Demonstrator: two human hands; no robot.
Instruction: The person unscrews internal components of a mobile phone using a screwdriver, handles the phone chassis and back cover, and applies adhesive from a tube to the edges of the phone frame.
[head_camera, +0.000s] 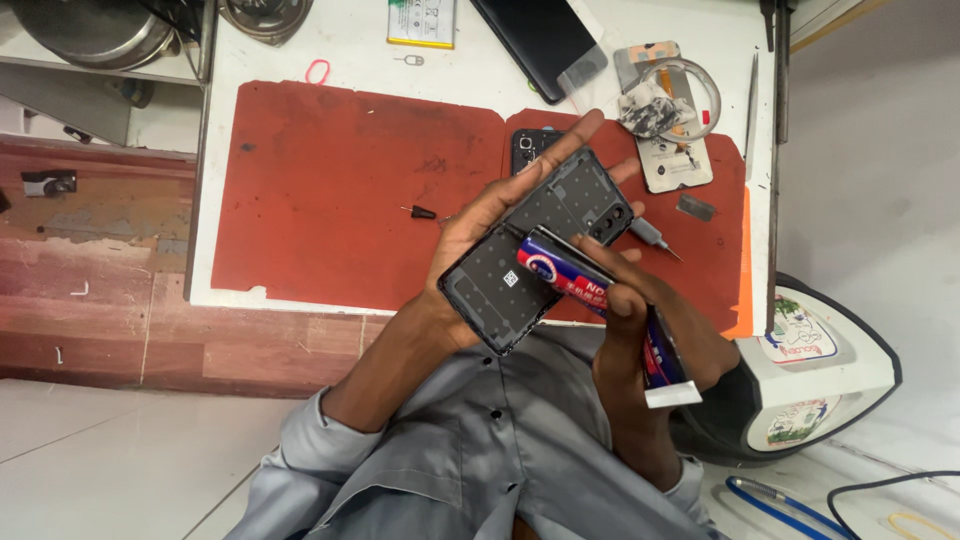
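Phone back cover (540, 250), dark and with its inner side up, rests in our left hand (480, 235) above the near edge of the red mat (340, 190); the fingers curl under it and grip its edges. Our right hand (650, 335) wraps closed around a blue-and-red glue tube (600, 300), whose tip touches the cover near the camera cutout. On the mat beyond lie a second phone (528, 148), a small screwdriver (655, 237) and a black bit (420, 212).
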